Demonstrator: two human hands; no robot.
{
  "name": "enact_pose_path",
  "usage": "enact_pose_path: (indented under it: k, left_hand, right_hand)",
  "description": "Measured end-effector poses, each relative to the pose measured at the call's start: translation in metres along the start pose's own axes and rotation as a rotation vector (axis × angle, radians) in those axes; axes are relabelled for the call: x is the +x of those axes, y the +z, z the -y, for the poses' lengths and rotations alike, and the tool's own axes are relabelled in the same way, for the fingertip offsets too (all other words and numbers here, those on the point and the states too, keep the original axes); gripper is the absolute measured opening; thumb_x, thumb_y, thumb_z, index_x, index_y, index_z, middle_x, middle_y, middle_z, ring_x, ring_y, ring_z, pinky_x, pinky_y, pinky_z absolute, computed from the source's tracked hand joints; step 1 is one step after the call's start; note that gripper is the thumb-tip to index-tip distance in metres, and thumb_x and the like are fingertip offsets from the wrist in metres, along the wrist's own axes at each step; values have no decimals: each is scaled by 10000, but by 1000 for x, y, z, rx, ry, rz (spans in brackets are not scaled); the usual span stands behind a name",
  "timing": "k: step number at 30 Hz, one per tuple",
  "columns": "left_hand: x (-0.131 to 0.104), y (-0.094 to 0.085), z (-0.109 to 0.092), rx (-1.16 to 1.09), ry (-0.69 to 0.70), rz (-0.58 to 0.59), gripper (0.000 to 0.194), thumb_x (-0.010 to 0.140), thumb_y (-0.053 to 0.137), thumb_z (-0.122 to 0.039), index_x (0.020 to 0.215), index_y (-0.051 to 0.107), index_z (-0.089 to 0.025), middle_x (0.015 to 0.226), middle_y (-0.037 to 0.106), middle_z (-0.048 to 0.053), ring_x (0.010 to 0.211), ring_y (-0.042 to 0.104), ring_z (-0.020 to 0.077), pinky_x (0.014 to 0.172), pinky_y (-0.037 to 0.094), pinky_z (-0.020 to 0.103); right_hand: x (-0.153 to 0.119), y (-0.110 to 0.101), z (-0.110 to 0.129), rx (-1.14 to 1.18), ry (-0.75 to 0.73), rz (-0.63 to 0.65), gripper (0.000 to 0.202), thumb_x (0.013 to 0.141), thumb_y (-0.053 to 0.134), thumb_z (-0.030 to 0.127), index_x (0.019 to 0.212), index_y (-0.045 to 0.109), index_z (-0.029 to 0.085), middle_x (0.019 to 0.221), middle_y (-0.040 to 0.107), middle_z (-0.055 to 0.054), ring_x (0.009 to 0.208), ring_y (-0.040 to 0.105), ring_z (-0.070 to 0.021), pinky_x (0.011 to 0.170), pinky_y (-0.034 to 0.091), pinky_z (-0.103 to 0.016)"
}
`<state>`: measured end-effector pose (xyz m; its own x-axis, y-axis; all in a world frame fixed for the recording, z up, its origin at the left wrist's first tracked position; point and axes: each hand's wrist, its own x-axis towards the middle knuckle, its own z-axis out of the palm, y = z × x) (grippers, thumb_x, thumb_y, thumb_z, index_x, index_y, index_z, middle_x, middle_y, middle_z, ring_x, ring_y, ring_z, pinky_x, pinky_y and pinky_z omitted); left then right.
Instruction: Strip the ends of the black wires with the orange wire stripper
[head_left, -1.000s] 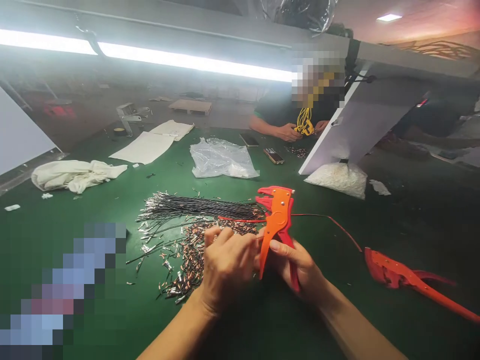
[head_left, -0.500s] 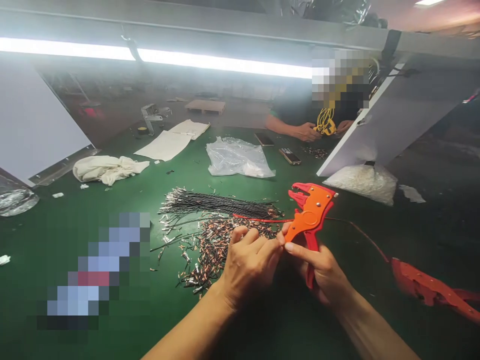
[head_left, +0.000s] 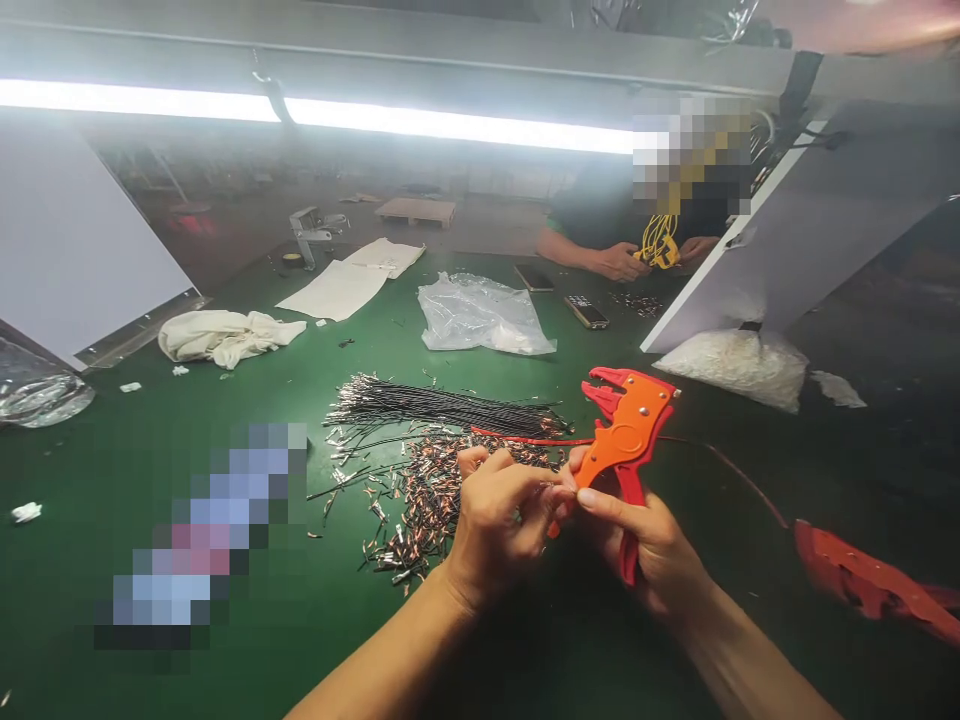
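Orange-and-red wire strippers (head_left: 628,430) are held upright in my right hand (head_left: 652,545), jaws pointing up and to the left. My left hand (head_left: 495,510) is beside the lower end of the orange handle, its fingertips pinched together close to my right thumb. Whatever is between those fingertips is too small to make out. Just beyond my left hand lies a heap of short wire offcuts (head_left: 420,510), with copper and black bits. Behind it rests a bundle of black wires (head_left: 450,402). A red strand (head_left: 517,438) runs across behind the strippers.
Second wire strippers (head_left: 862,575) lie at the right. Farther back are a clear plastic bag (head_left: 484,315), a white cloth (head_left: 225,338), paper (head_left: 345,285), two phones and a filled bag (head_left: 739,365). Across the table, a person's hands (head_left: 622,262) hold a yellow cable.
My left fingers have shifted and opened a gap behind the pinch at the handle's end. The right hand keeps hold of the strippers. The whole view has moved slightly.
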<state>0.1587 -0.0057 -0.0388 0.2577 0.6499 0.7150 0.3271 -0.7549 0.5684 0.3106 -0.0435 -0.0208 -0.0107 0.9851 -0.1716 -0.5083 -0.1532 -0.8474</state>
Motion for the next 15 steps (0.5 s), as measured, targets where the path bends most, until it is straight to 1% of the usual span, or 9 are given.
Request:
enact_pose_path:
  k: [5, 9, 12, 15]
  left_hand:
    - [0, 2, -3, -43, -18, 1, 144, 931, 574, -177, 826, 659, -226, 706, 739, -46, 581, 517, 138, 747, 305, 378]
    - [-2, 3, -4, -55, -41, 12, 160, 919, 555, -148, 811, 660, -202, 676, 725, -33, 565, 496, 129, 754, 293, 375]
    - [-2, 3, -4, -55, -67, 27, 163, 913, 557, -130, 829, 679, -196, 665, 729, -31, 558, 488, 126, 759, 275, 376]
    - [-3, 2, -3, -64, -93, 33, 186, 908, 572, -139, 774, 683, -205, 675, 739, -31, 565, 490, 127, 772, 256, 381]
  right_hand:
    - [1, 0, -2, -13, -4, 11, 183, 776, 774, 221, 941, 695, 218, 802, 661, 12, 748, 605, -157, 732, 523, -268]
    - [1, 0, -2, -25, -12, 23, 188, 779, 771, 224, 949, 694, 201, 793, 661, 8, 729, 600, -160, 712, 515, -272]
    - [1, 0, -2, -27, -20, 16, 194, 784, 768, 228, 955, 681, 196, 800, 662, 7, 760, 602, -165, 740, 510, -277]
    - [0, -1, -3, -27, -20, 14, 204, 787, 768, 231, 960, 665, 197, 810, 657, 10, 794, 590, -159, 767, 500, -266]
